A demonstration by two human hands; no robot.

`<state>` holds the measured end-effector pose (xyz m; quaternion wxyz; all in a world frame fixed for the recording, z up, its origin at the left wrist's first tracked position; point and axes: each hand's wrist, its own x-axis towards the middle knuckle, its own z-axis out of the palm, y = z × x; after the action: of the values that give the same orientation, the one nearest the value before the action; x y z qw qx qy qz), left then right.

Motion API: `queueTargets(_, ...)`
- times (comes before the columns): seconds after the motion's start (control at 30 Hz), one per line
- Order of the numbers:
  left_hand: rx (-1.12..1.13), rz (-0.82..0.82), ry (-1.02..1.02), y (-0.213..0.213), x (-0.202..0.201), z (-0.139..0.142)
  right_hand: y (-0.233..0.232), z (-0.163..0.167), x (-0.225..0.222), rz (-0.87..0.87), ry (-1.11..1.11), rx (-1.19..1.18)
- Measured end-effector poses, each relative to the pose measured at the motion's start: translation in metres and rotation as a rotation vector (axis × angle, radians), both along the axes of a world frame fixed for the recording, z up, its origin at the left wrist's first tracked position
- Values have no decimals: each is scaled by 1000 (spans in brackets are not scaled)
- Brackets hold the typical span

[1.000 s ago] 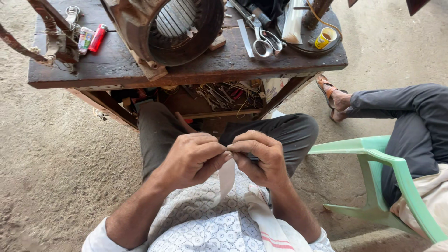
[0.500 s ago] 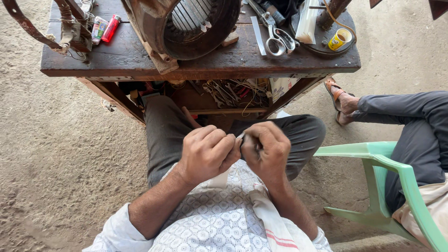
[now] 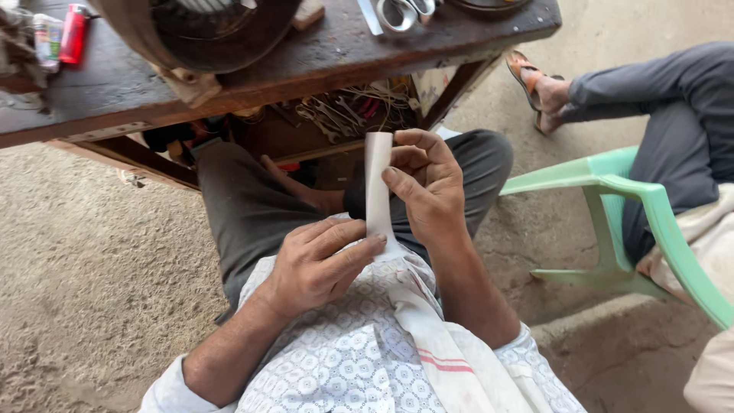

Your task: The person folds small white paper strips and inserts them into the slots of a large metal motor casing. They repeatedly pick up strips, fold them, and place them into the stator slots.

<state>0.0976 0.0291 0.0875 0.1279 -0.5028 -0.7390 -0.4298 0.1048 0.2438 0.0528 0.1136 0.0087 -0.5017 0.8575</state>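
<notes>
A white paper strip (image 3: 377,187) stood upright at the centre of the frame, above the person's lap. The right hand (image 3: 425,183) held its upper part, the thumb lying along the strip's face and the other fingers (image 3: 417,150) curled behind its top edge, pinching it. The left hand (image 3: 317,264), just below and to the left, pinched the strip's lower end between thumb and forefinger, the remaining fingers folded loosely under. The two hands were near each other but apart, joined only by the strip.

Across the top of the frame ran a dark wooden counter (image 3: 321,73). On it sat a large round motor housing (image 3: 206,30), cut off by the upper edge. A red lighter (image 3: 74,32) lay in the upper left corner, and scissors (image 3: 405,11) showed at the top, right of centre. Under the counter a shelf held a tangle of wires (image 3: 359,107).

At the right, a light green plastic chair (image 3: 634,206) stood on the sandy floor, and another person's leg in dark trousers (image 3: 657,92) with a sandalled foot (image 3: 539,88) reached in from the upper right.
</notes>
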Motion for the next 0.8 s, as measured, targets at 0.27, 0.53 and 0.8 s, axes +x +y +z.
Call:
queueTargets(0.27,308,-58,-702,3,-20,-9,-1,8,13,14,-85,101)
queueTargets(0.53,260,53,-840,5,-31,-8,-7,9,18,191,-94,177)
queueTargets(0.8,292,72,-894,5,-26,-15,-7,-2,21,266,-54,128)
